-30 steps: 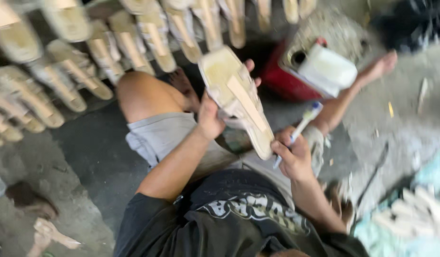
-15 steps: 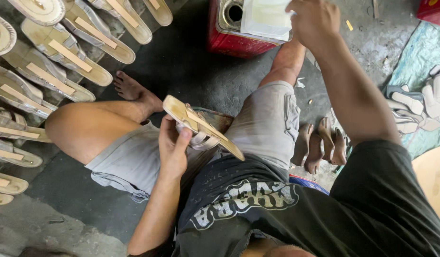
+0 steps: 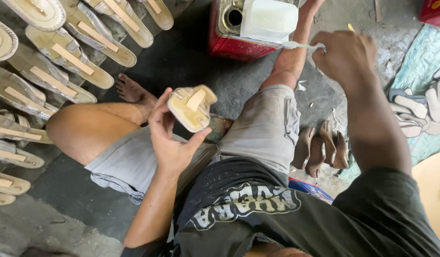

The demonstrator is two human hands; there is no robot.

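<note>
A: Looking down from the head view, what does the left hand (image 3: pixel 170 138) hold?

B: A pale sole (image 3: pixel 192 107), at the centre of the frame, above the lap. It is seen end-on, oval, cream and matte, with a flat tan strip stuck along its middle. The fingers are clamped round its edge, thumb on the right side.

A: And the right hand (image 3: pixel 344 56)?

B: Upper right of the frame, closed in a fist on a thin white brush (image 3: pixel 302 45). The brush runs left from the fist to the white tub (image 3: pixel 269 19), and its tip touches or lies just at the tub's lower edge. The tub is translucent plastic, boxy, and sits on a red metal can (image 3: pixel 232 40) with a round opening in its top.

A: What surrounds the person?

B: Rows of finished soles (image 3: pixel 70 59) in the upper left, each long and pale with the same tan strip, lying on rough grey concrete. A few brown curved heels (image 3: pixel 321 147) lie right of the thigh. White cut pieces (image 3: pixel 422 107) rest on a teal sheet at the right edge.

A: Any change from half a second ago?

B: The sole then lay longwise and flatter; now it is turned end toward the camera. The right hand was at the tub's top; now it sits lower and further right.
</note>
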